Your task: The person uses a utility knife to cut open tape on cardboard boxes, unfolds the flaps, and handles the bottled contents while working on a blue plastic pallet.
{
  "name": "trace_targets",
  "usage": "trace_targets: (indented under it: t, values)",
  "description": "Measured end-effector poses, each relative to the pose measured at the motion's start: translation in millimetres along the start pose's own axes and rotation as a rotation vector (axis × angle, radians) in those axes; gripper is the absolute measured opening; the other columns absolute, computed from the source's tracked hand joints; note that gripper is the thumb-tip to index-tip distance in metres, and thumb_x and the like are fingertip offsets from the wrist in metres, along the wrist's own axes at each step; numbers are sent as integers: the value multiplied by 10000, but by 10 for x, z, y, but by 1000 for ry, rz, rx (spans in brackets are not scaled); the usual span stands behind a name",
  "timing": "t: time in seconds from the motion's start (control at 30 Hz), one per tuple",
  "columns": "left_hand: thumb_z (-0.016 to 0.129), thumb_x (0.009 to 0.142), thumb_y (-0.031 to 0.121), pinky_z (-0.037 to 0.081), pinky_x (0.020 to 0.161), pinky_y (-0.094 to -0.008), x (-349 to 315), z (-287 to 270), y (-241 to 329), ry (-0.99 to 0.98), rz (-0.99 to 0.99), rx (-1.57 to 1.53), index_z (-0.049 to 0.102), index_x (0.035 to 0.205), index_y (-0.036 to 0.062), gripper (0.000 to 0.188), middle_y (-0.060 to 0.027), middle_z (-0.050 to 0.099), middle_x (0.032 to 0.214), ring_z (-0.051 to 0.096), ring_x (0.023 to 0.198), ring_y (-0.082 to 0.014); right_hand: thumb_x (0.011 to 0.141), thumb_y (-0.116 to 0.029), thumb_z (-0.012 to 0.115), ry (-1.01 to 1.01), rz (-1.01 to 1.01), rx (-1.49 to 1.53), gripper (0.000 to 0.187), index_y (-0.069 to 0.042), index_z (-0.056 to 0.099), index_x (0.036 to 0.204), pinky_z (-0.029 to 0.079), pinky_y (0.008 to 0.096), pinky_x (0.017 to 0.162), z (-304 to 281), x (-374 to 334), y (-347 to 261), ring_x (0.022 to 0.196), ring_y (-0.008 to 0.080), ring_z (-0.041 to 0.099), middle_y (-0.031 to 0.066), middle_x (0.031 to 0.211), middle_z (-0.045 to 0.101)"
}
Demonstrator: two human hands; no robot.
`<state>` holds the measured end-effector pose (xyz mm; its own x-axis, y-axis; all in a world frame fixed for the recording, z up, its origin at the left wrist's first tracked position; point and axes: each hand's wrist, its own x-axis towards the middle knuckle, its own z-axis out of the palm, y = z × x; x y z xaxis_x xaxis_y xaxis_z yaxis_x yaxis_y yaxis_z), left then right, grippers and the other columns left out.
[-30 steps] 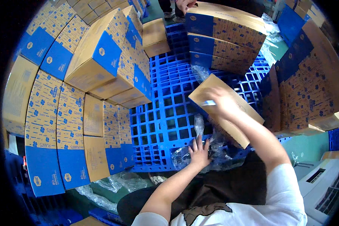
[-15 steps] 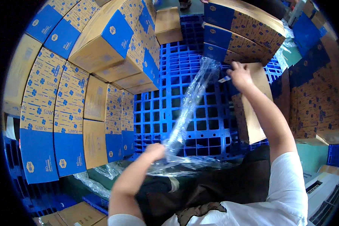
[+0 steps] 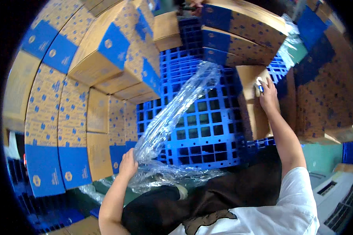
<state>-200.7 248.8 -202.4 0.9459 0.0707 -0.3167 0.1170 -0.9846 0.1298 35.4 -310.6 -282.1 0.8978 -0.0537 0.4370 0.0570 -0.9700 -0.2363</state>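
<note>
Left arm, bent outward: the left hand has its fingers curled closed on clear plastic film, which stretches forward and rightward from them above the blue pallet. Right arm, extended forward: the right hand, fingers partly bent, pinches a small white-and-blue object; beneath those fingers, a brown carton, contact unclear.

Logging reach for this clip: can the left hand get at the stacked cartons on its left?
Probably yes: the left hand is close to the stacked cartons, with nothing visible between, though it holds the clear film and might need to release that first.
</note>
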Motion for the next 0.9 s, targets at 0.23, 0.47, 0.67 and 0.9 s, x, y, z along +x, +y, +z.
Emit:
trace_targets:
  t: [0.23, 0.47, 0.67, 0.9]
  values:
    - [650, 681, 51, 255, 1019, -540, 287, -238, 956, 172, 334, 577, 316, 1380, 165, 783, -149, 289, 1427, 238, 1319, -361, 832, -95, 450, -246, 541, 92, 457, -138, 441, 1287, 450, 478, 788, -235, -326, 515, 920, 386, 587, 224, 982, 614]
    - [608, 720, 62, 507, 795, -394, 1061, -601, 469, 96, -27, 588, 489, 1191, 52, 485, -140, 451, 1200, 489, 1034, -319, 836, -160, 496, -723, 324, 163, 389, -103, 439, 1217, 478, 483, 743, -762, -927, -434, 830, 397, 610, 217, 896, 631]
    - [682, 660, 78, 319, 1000, -491, 828, -676, 952, 276, 286, 487, 357, 1328, 36, 744, -243, 337, 1347, 335, 1205, -487, 785, -71, 517, -251, 119, 260, 334, -73, 573, 1114, 449, 434, 864, -636, -411, -240, 997, 363, 564, 203, 1044, 601]
    - [703, 646, 547, 308, 979, -578, 439, 487, 1336, -457, 324, 226, 406, 1303, 131, 832, -188, 282, 1414, 245, 1300, -406, 757, -99, 588, -369, -18, 155, 503, -141, 473, 1245, 456, 438, 825, -189, -341, -435, 988, 362, 539, 155, 1043, 550]
